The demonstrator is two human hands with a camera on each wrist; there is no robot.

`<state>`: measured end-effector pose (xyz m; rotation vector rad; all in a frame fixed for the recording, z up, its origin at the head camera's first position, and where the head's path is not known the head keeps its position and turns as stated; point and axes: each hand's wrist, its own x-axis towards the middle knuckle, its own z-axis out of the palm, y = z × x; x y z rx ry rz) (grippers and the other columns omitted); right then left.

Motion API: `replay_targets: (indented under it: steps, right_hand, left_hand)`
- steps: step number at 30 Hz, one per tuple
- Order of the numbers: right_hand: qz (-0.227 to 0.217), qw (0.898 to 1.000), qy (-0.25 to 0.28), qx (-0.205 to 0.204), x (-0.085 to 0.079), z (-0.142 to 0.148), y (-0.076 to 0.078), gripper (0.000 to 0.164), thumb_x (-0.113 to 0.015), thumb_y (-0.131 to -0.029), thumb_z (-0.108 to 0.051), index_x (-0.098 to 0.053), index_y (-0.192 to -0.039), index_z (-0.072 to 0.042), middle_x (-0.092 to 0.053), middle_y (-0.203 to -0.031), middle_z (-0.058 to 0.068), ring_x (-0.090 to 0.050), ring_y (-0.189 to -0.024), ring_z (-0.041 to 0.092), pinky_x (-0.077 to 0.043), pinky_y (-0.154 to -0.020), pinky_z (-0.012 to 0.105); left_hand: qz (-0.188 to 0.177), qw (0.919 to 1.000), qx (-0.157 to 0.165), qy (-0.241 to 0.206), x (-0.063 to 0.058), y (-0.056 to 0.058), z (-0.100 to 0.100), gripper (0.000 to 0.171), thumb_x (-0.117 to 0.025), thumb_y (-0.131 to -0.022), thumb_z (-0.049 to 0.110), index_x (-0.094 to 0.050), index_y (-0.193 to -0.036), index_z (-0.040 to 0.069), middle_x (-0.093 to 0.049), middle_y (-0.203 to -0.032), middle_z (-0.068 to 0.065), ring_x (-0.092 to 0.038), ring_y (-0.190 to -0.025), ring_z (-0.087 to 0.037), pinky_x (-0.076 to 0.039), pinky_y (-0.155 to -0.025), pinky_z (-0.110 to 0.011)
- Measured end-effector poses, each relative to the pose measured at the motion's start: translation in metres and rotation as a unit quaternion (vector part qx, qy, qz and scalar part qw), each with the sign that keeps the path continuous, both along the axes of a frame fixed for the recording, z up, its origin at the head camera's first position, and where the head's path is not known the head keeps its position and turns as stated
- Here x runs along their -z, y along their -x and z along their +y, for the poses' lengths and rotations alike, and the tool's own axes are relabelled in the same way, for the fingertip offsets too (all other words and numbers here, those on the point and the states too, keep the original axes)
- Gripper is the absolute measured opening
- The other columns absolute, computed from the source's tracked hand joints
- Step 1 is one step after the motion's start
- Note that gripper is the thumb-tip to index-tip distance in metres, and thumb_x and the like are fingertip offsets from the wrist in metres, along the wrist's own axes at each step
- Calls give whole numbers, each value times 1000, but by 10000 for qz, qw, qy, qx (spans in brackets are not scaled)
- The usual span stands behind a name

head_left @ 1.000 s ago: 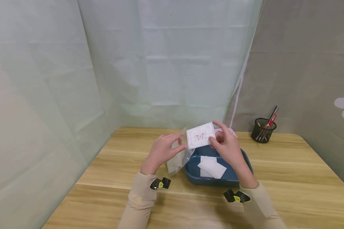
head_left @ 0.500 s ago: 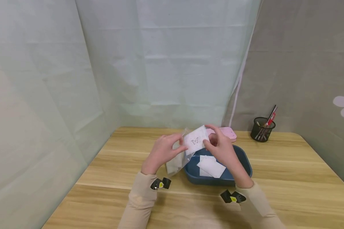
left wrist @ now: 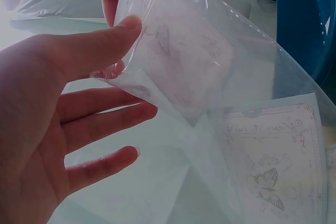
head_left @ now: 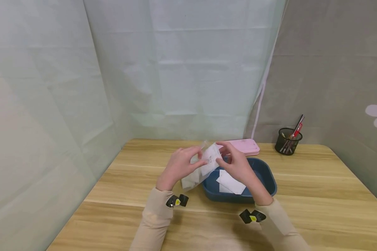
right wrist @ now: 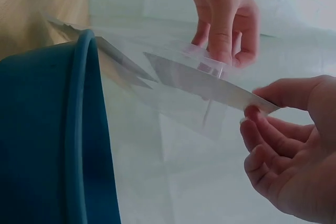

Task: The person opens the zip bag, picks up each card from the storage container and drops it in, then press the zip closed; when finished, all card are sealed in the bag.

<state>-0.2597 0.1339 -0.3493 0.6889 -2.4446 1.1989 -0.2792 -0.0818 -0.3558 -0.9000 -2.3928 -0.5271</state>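
My left hand [head_left: 180,166] pinches the mouth of a clear plastic bag [left wrist: 247,35] between thumb and forefinger; its other fingers are spread. Deeper in the bag sits a printed butterfly card [left wrist: 270,166]. My right hand [head_left: 238,169] pinches a second white card [head_left: 212,157] by its right end, between thumb and fingers. This card slants downward to the left, and its far part is inside the bag in the right wrist view. Below the hands stands a blue bin [head_left: 229,198], with loose white cards [head_left: 233,183] lying in it. The bag hangs beside the bin's left wall.
Behind the bin lies a pink case [head_left: 243,146], partly hidden by the right hand. A black mesh pen cup [head_left: 287,143] with pens stands at the back right. Curtains [head_left: 201,80] hang along the wooden table's [head_left: 119,212] far and side edges.
My right hand has moved left and slightly down, bringing the card from in front of the bag into its mouth. More of the pink case shows. The left hand stays nearly in place.
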Motion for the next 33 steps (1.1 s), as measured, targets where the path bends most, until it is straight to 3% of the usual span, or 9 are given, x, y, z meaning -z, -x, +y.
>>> replay_targets:
  steps: [6,18,26,33]
  right_hand:
    - [250,9995,-117,-133,4,-1,2,53,-72,-84,-4,-51,-132,-9,-68,-91,9,-59,-77,17,-46,-61,23]
    - [292,9989,-345,-152,9,-1,3,52,-72,-83,-3,-53,-131,-2,-65,-80,6,-56,-69,11,-46,-61,22]
    - [9,9977,-548,-404,10,-3,2,33,-68,-88,-8,-64,-121,-4,-70,-86,5,-60,-76,12,-51,-68,25]
    - [-132,9969,-581,-512,11,-4,2,19,-66,-89,-6,-71,-107,-6,-73,-94,6,-55,-72,10,-47,-61,21]
  left_hand:
    - [87,9999,53,2,-1,0,1,27,-76,-82,36,-56,-86,17,-66,-75,6,-40,-54,-8,-44,-67,-30]
    - [39,10000,26,51,0,-1,-1,27,-76,-82,35,-56,-86,17,-65,-74,6,-38,-54,-8,-43,-67,-30]
    - [75,9999,107,83,0,-4,1,28,-75,-83,38,-55,-87,18,-66,-77,7,-36,-52,-7,-46,-69,-32]
    - [62,9999,119,36,-1,-5,1,28,-75,-82,37,-55,-87,18,-67,-77,8,-35,-52,-7,-48,-72,-34]
